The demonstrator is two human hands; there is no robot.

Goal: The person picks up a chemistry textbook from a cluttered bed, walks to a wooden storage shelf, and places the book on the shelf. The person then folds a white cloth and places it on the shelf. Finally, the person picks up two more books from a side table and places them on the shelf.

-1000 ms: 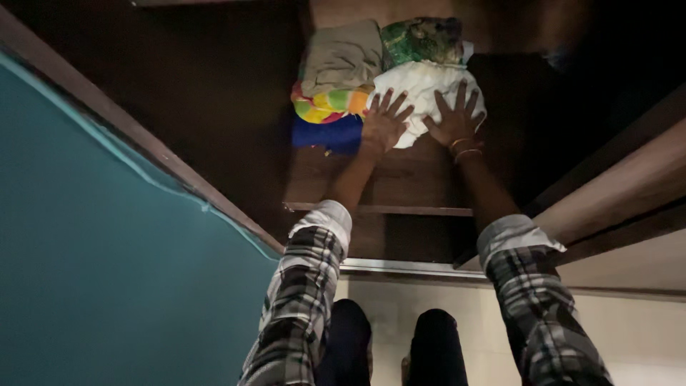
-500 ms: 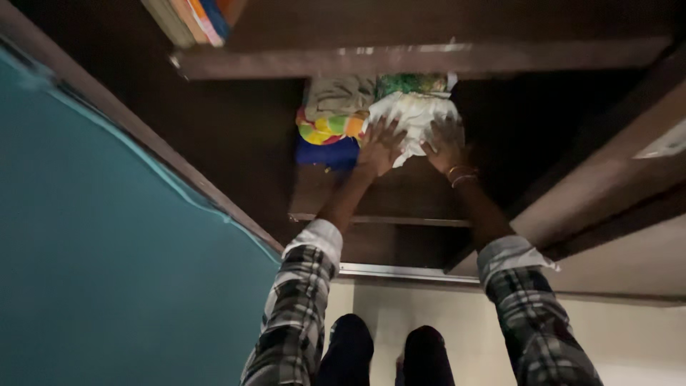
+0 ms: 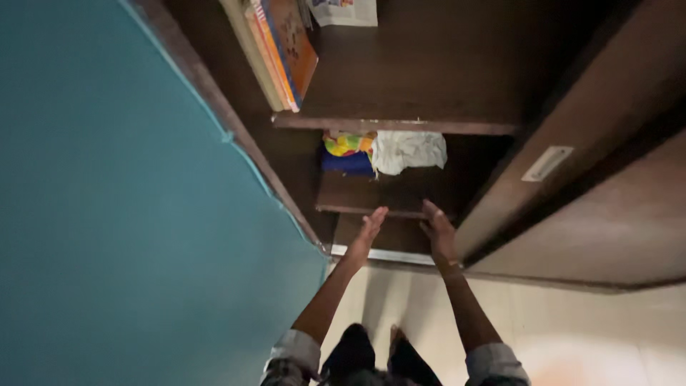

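Right now the white cloth bundle [image 3: 409, 151] sits on the lower shelf [image 3: 371, 204] of the dark wooden cupboard, pressed against a pile of folded clothes [image 3: 348, 151] on its left, a yellow and green piece on top of a blue one. Both my hands are empty and in front of that shelf, well short of the bundle: my left hand [image 3: 369, 230] is open with its fingers straight, and my right hand [image 3: 437, 234] is open too, palm turned inward, a bangle at the wrist. Neither touches anything. The bundle looks loosely wadded, not folded flat, and I judge that to be the weak point: it could slump forward and slide off the shelf front, since nothing holds it there. If it goes, it may drag the coloured clothes beside it, because the two are packed tight together. The shelf above [image 3: 393, 123] hangs low over the pile, so if I reach back in my knuckles could catch its edge. Higher up, some books [image 3: 280, 44] lean at a slant near the teal wall [image 3: 121, 214], and a knock to the cupboard might tip them over. It is dim in here, so I cannot tell how far back the bundle sits.
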